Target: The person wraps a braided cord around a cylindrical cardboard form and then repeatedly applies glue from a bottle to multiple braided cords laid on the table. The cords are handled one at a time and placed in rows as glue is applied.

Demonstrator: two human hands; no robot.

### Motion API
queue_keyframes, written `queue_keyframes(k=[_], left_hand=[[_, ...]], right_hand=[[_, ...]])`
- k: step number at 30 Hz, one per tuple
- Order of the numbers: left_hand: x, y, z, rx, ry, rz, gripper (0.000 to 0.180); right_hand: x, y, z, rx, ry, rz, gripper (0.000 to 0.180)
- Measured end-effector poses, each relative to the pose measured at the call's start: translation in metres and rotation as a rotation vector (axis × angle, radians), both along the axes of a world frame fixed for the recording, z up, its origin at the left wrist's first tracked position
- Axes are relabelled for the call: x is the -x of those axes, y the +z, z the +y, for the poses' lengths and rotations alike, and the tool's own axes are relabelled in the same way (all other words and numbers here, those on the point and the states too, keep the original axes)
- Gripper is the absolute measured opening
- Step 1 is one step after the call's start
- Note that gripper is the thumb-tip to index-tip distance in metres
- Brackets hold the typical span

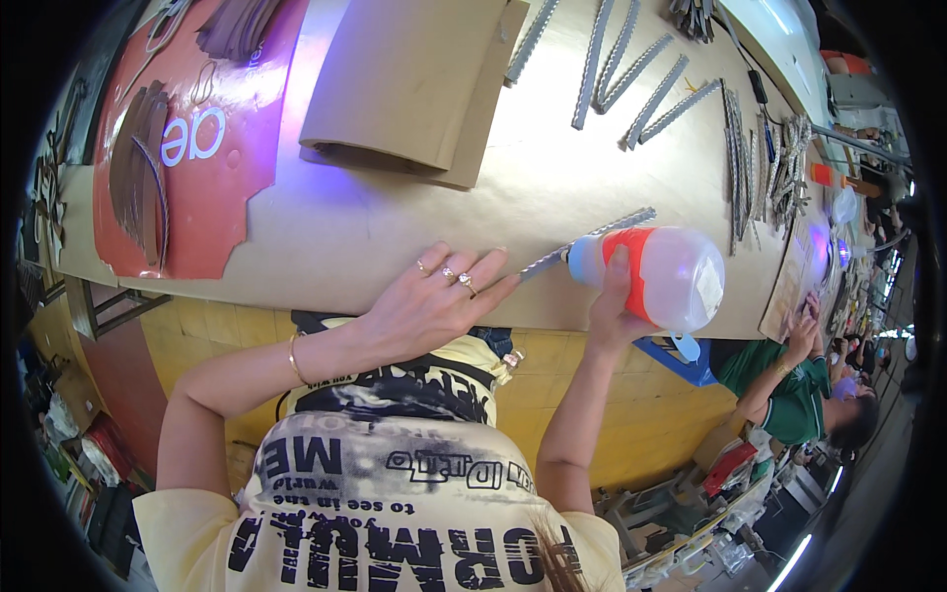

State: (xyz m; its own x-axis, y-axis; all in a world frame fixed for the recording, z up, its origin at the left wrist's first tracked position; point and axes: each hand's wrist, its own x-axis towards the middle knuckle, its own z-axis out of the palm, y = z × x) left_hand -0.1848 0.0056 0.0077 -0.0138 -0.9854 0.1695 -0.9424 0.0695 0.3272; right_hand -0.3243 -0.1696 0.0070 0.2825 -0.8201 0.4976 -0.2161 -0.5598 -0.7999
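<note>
My right hand (617, 314) is wrapped around a translucent plastic squeeze bottle (696, 281) with a red band and a pale blue neck. The bottle is tipped on its side, its dark tip pointing left at a grey braided strip (623, 224). This strip slants across the near part of the table; whether the tip touches it, I cannot tell. At the strip's near end, my left hand (444, 301) keeps hold with the index fingertip, the thumb being hidden. The other fingers of that hand, some with rings, are spread over the table edge.
Beyond my hands, a folded brown sheet (390, 89) lies on the brown-covered table (552, 178). Several braided strips (617, 59) lie at the back, with a bundle (784, 168) at right. A red sheet (197, 187) at left carries brown strips (138, 178). A co-worker in green (789, 395) sits at right.
</note>
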Motion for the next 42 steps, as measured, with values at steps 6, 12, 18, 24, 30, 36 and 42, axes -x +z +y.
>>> queue_keyframes(k=[6,12,18,24,30,36,42], left_hand=[[0.003,-0.005,0.008,0.21,0.04,-0.043,0.031],[0.006,-0.01,0.014,0.152,0.049,-0.044,0.035],[0.007,-0.011,0.013,0.161,0.053,-0.03,0.034],[0.009,-0.011,0.013,0.144,0.061,-0.004,0.034],[0.008,-0.012,0.015,0.13,0.049,-0.004,0.037],[0.006,-0.011,0.015,0.11,0.019,0.025,0.041],[0.006,-0.008,0.016,0.098,0.014,0.018,0.043]], right_hand=[[0.002,0.0,0.012,-0.049,0.05,0.02,0.049],[0.007,-0.004,0.026,-0.057,0.127,0.062,0.048],[0.013,-0.004,0.043,0.01,0.265,0.184,0.047],[0.017,-0.002,0.053,0.025,0.348,0.25,0.049],[0.005,0.0,0.046,-0.516,-0.013,-0.428,0.048],[0.003,0.016,-0.02,-0.417,-0.261,-0.449,0.049],[-0.004,0.004,-0.024,-0.05,-0.225,-0.079,0.044]])
